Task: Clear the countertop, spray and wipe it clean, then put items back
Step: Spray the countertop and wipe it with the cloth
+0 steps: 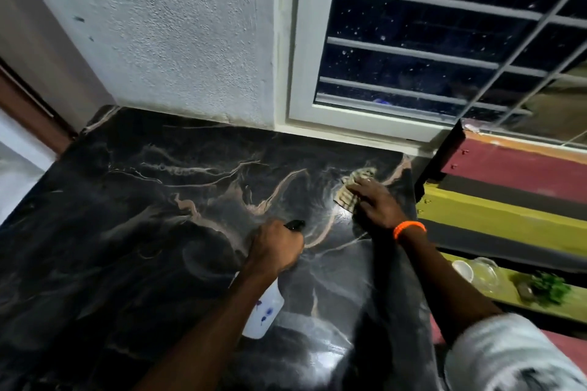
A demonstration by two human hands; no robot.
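Nearest, the left hand (275,247) grips the white plastic spray bottle (263,311), nozzle aimed ahead for wetting the black veined stone countertop (127,216). Farther, the right hand (374,203), fingers flat, presses 1 beige striped cloth (346,197), likely mid-wipe.

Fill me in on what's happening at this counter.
A person is cleaning the dark marble countertop. The left hand grips a white spray bottle, its nozzle aimed over the stone. The right hand presses a cloth flat near the counter's right edge, below the window. The surface holds nothing else, with wet sheen around the cloth.
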